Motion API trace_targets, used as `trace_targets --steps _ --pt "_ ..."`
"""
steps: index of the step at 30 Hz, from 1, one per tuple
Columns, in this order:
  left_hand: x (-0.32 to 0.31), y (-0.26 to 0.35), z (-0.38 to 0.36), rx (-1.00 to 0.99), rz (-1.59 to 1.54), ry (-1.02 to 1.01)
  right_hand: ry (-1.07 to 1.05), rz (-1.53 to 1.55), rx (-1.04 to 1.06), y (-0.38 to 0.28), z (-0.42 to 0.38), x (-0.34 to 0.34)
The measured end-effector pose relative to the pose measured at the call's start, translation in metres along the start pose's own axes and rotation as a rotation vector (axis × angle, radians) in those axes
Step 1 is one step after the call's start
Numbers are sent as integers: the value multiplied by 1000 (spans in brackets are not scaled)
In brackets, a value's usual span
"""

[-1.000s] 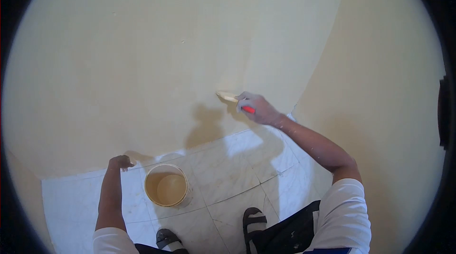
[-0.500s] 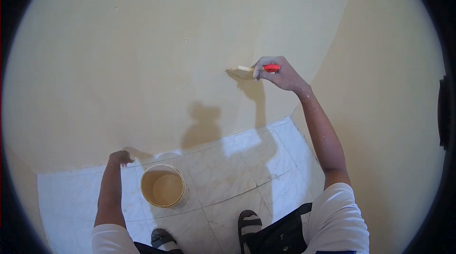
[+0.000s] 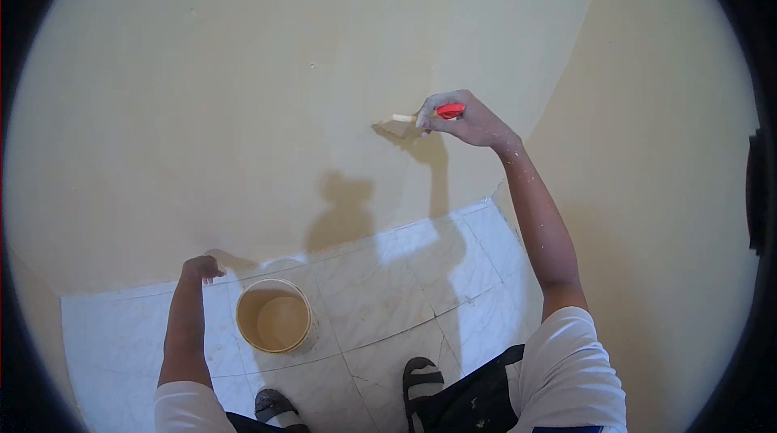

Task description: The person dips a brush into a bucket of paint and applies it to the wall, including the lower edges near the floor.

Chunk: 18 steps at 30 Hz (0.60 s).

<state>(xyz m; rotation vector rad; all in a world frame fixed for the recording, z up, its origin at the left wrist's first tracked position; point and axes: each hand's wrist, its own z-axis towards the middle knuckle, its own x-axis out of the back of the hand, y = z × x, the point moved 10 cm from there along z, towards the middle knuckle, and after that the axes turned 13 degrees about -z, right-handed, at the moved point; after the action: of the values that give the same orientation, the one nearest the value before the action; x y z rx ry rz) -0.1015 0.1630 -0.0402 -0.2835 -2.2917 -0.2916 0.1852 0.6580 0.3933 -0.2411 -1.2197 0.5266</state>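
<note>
A paint brush with a red handle (image 3: 450, 111) is held in my right hand (image 3: 453, 117), whose fingers pinch it near its pale lower part. Its tip points left at the beige wall (image 3: 243, 109); whether the bristles touch the wall is hard to tell. My left hand (image 3: 206, 268) hangs low at the left, close to the foot of the wall, its fingers curled and too small to show what they hold, if anything. Just right of and below it, a round bucket (image 3: 311, 328) stands on the floor with pale beige liquid inside.
White marbled tiles (image 3: 380, 295) cover the floor, with a raised or cracked joint running across them. My two sandalled feet (image 3: 421, 380) are at the bottom. Another wall (image 3: 647, 150) rises on the right, meeting the front wall at a corner.
My right hand has moved a little to the left along the wall with the brush. My left hand and the bucket look almost the same, with a slight shift of the whole view.
</note>
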Motion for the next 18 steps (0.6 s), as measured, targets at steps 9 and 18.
trace_targets --steps 9,18 --pt "-18 -3 37 -87 31 -25 370 -260 45 -28 -9 35" --pt "-11 10 28 -54 30 -41 851 -460 198 -52 -28 64"
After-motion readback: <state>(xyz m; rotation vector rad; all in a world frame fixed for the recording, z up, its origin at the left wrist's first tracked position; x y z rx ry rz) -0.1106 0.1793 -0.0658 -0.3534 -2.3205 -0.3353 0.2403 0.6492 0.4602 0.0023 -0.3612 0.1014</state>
